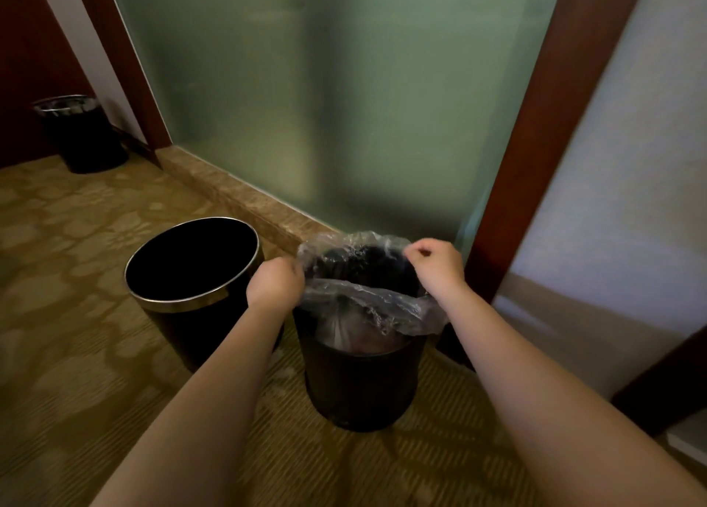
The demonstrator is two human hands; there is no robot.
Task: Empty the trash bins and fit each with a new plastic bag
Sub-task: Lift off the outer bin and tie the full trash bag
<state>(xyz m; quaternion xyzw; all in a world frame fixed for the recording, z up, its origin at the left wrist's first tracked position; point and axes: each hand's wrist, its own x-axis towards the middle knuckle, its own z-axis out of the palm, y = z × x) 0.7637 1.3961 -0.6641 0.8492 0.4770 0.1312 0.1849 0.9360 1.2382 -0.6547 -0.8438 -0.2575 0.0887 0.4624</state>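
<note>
Bag [367, 304]: clear, thin plastic, held open at the mouth of the bin; its near edge drapes over the near rim and hangs a little down the right side, its far edge is lifted above the far rim, and its lower part hangs inside.
Bin [359, 384]: dark, round, upright on the carpet, near and centre, just in front of the stone sill.
Left hand [273, 282]: fingers curled, gripping the bag's left edge beside the bin's left rim.
Right hand [436, 263]: fingers curled, pinching the bag's far right edge above the right rim.
Second bin [191, 304]: black with a metal band round its rim, unlined, upright just left of the first bin; the left forearm crosses in front of it.
Third bin [90, 139]: dark, far left, well apart from the others, against the wall; clear plastic seems to glint at its rim.
Carpet [76, 315]: tan with a pale pattern.
Sill [245, 200]: brown stone, running along the foot of the glass.
Glass [325, 105]: frosted, greenish, behind the bins.
Frame [535, 143]: dark wood, right of the glass.
Wall [631, 162]: pale, far right.
</note>
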